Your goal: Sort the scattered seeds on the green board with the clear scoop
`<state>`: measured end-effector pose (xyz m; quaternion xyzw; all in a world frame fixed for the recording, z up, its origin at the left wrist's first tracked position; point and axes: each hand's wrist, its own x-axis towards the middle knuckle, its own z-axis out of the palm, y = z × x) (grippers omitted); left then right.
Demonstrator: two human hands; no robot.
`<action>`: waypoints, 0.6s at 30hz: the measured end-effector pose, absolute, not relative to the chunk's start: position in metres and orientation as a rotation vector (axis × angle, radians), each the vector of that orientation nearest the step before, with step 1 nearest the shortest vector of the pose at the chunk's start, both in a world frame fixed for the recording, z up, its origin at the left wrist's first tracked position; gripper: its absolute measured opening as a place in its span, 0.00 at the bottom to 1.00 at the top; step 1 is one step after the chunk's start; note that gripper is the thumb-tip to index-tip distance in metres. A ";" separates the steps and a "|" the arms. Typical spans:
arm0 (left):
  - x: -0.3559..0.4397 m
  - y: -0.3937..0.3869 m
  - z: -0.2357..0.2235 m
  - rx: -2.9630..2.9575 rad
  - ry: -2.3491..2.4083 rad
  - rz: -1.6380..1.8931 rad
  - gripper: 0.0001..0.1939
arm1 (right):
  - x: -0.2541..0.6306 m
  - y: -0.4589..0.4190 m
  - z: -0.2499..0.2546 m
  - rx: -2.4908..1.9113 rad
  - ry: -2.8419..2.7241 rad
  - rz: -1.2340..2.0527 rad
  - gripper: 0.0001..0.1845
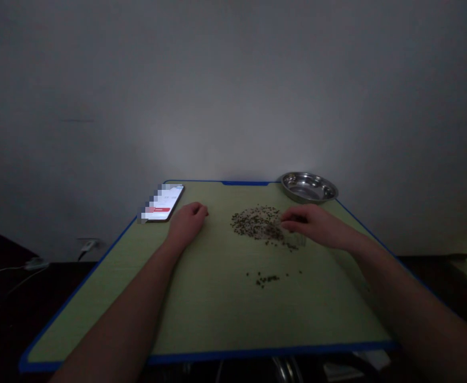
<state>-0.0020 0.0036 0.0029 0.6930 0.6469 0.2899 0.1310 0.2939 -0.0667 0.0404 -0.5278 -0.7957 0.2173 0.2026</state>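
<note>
A loose pile of small dark and pale grains (257,222) lies spread on the light green tabletop. My right hand (315,224) is at the pile's right edge, thumb and fingers curled toward each other close to the grains. Whatever may be between those fingertips is too small and dim to make out. My left hand (189,221) rests on the table left of the pile, fingers folded into a loose fist and apart from the grains. Nearer to me sits a small separate cluster of dark grains (268,279), with a few strays around it.
A shallow steel bowl (309,189) stands at the back right corner of the table (217,314). At the back left lies a phone (164,205) with a lit screen. Behind the blue-edged table is a wall (233,106). A plug and cables (36,263) are low on the left.
</note>
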 end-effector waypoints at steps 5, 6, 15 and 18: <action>-0.002 0.004 0.002 2.023 1.880 0.817 0.17 | 0.305 -0.091 0.030 -1.497 -2.238 0.792 0.10; -0.002 0.004 0.002 2.028 1.875 0.815 0.17 | 0.305 -0.094 0.027 -1.501 -2.233 0.797 0.10; -0.001 0.002 0.004 2.055 1.892 0.784 0.17 | 0.286 -0.108 0.016 -1.477 -2.249 0.775 0.09; -0.001 0.003 0.002 2.051 1.895 0.776 0.17 | 0.284 -0.113 0.017 -1.456 -2.268 0.807 0.09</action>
